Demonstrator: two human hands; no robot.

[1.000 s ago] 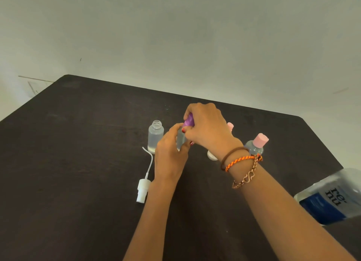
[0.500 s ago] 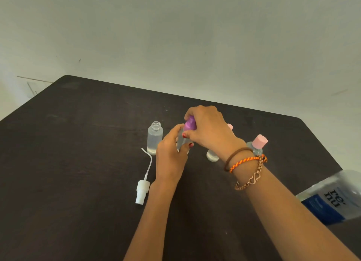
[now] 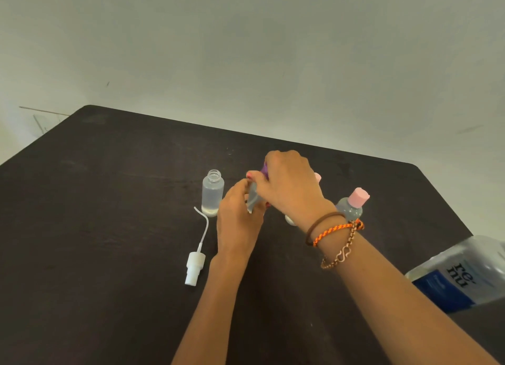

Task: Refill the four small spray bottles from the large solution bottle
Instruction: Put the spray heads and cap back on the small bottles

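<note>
My left hand [image 3: 236, 220] grips the body of a small clear bottle [image 3: 252, 198] over the middle of the dark table [image 3: 95, 228]. My right hand [image 3: 289, 184] is closed over that bottle's purple cap [image 3: 264, 170]. To the left stands an uncapped clear bottle [image 3: 212, 192] with a little liquid at the bottom. Its white spray pump [image 3: 195, 266] with its dip tube lies flat in front of it. A pink-capped bottle [image 3: 352, 205] stands to the right; another pink cap [image 3: 317, 176] peeks out behind my right hand. The large solution bottle [image 3: 464, 274] sits at the right edge.
A pale wall rises behind the table's far edge. The table's rounded far corners show at the left and right. Bracelets circle my right wrist [image 3: 336, 236].
My right hand has shifted slightly on the purple cap, covering more of it. The left hand keeps its hold on the bottle. Other bottles have not moved.
</note>
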